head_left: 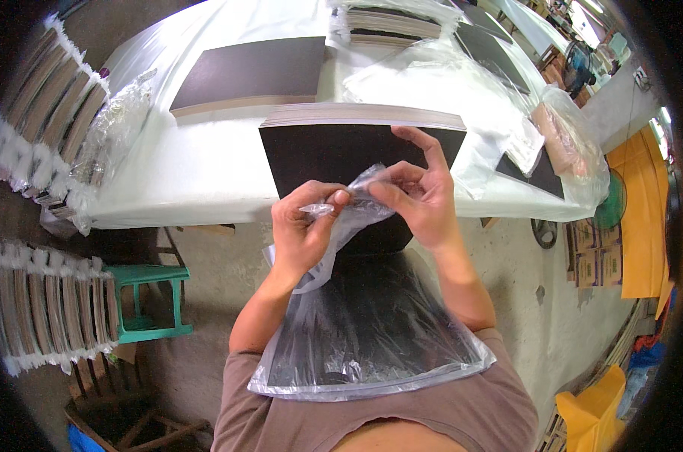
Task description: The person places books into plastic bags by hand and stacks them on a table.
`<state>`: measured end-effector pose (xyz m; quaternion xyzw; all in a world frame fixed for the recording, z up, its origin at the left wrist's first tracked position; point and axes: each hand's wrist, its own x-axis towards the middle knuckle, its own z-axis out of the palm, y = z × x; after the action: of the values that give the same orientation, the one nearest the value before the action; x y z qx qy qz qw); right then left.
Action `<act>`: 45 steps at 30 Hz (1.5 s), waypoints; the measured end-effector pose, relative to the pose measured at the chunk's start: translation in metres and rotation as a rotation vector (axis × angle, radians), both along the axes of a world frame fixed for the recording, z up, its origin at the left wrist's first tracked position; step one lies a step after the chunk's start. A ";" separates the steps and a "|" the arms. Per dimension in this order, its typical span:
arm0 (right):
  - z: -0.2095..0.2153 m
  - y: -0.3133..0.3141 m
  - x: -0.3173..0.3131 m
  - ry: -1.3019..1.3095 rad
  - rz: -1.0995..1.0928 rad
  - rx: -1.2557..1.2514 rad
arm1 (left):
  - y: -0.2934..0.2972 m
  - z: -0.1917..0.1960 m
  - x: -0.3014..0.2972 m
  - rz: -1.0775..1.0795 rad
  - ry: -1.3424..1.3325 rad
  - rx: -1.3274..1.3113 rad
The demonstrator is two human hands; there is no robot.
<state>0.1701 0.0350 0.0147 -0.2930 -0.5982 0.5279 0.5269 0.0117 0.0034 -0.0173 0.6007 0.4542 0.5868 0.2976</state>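
Head view, item: our left hand [302, 230] and right hand [419, 197] both pinching the clear plastic bag [371, 331] mouth, bag sheathing a black board [356, 154] just off the white table [206, 173].

Head cam, close, facing down

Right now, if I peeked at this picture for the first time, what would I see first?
First you'd see the two hands in the middle: the left hand and right hand pinch the open end of a clear plastic bag that has a black board inside and hangs down toward the person's chest. Just behind them a stack of black boards lies on the white table. Bagged bundles stand at the left.
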 end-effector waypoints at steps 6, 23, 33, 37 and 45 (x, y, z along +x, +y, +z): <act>0.001 0.002 -0.002 -0.057 -0.040 -0.035 | -0.006 0.008 0.009 -0.040 -0.148 -0.128; -0.013 0.004 -0.005 -0.216 -0.250 0.148 | -0.003 -0.006 0.016 -0.074 -0.297 -0.176; -0.008 0.005 -0.006 -0.027 -0.024 -0.067 | -0.004 0.002 0.018 0.000 -0.320 -0.111; -0.021 0.009 -0.005 -0.125 -0.074 0.047 | -0.001 -0.006 0.012 -0.098 -0.221 -0.130; -0.034 0.008 -0.015 -0.153 0.036 0.098 | -0.002 -0.003 0.017 -0.204 -0.609 -0.188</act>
<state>0.1552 0.0432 -0.0190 -0.2955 -0.6670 0.4836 0.4836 0.0291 0.0019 -0.0201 0.4102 0.3340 0.6620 0.5310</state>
